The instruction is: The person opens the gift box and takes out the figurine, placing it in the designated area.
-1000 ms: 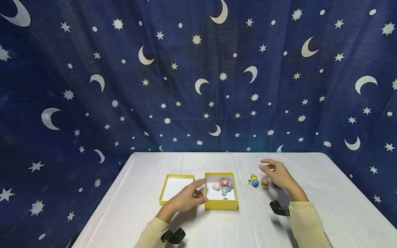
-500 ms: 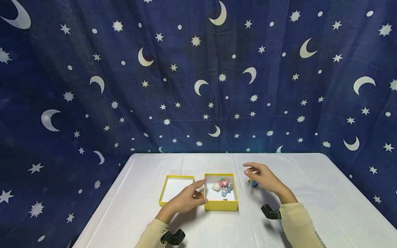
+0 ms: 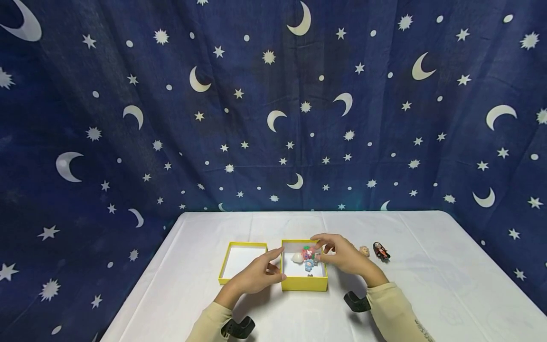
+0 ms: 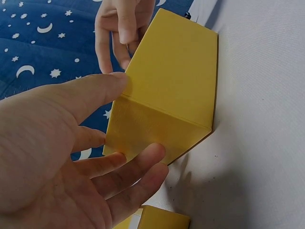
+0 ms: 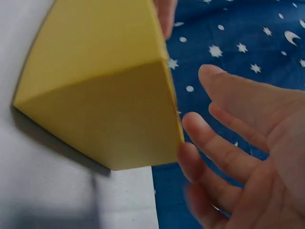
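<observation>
My left hand (image 3: 256, 274) rests against the left wall of an open yellow box (image 3: 304, 284), its thumb at the near corner. In the left wrist view, its fingers lie loosely along that wall. My right hand (image 3: 344, 255) is at the box's right edge, fingertips over the rim. Seen from the right wrist, the right fingers (image 5: 198, 126) are spread and hold nothing. Inside the box lie a white shell-like piece (image 3: 297, 257), a red-pink figurine (image 3: 307, 253), a light-blue figurine (image 3: 308, 265) and a grey one partly hidden by the right fingers.
A shallow yellow lid (image 3: 243, 261) lies left of the box, its white inside up. Beyond my right hand, a brown figurine (image 3: 364, 251) and a black-and-red doll figurine (image 3: 381, 251) are on the white table (image 3: 427, 285). A starry curtain (image 3: 273, 104) hangs behind.
My right hand has moved left from above the loose figurines to the box. The doll figurine is uncovered; the yellow-and-blue figurine seen earlier is out of sight. My left hand stays put.
</observation>
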Tool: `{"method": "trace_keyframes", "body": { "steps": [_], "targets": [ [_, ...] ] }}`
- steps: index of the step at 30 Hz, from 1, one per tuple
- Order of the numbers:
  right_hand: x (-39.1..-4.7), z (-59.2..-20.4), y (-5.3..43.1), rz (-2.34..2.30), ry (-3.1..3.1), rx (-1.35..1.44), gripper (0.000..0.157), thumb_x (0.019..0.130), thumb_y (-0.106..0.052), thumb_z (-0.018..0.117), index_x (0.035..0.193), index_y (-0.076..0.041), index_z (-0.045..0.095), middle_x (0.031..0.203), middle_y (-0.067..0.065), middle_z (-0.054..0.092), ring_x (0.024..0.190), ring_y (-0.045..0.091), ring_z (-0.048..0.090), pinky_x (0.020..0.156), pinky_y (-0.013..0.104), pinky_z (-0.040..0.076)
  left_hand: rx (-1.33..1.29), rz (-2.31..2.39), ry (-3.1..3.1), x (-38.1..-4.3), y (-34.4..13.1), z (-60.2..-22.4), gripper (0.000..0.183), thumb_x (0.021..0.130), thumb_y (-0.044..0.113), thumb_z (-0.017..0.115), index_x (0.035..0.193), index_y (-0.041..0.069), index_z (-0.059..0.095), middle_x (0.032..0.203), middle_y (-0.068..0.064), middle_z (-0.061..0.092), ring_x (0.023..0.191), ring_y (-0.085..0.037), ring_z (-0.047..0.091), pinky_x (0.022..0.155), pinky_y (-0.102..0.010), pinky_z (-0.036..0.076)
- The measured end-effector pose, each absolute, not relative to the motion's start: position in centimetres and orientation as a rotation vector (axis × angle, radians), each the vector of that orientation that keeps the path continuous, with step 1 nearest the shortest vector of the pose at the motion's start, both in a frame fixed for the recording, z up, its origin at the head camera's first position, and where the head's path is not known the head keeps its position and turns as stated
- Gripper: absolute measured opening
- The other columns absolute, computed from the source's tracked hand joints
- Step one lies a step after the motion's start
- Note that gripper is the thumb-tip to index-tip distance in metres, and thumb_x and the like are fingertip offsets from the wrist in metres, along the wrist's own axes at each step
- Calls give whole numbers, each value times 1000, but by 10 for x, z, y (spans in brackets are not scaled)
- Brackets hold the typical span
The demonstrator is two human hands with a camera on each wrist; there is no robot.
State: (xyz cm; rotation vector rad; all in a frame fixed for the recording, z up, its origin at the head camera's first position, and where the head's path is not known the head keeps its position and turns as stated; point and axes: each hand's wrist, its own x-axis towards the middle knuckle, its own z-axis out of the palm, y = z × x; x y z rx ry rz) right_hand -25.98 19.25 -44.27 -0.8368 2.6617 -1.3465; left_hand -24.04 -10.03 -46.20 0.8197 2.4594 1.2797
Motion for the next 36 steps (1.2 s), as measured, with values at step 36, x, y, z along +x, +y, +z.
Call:
{"method": "trace_keyframes", "body": {
  "steps": [36],
  "targets": [
    [-263, -445, 137, -704, 2678, -981, 32, 83, -2, 78, 110, -17, 80, 97, -5, 76, 69, 0, 49, 82, 31, 36, 811, 1305, 2424, -243, -102, -463, 77, 96, 20, 70, 158, 1, 29, 165, -25, 25, 105, -20, 68, 90, -25, 56]
  ]
}}
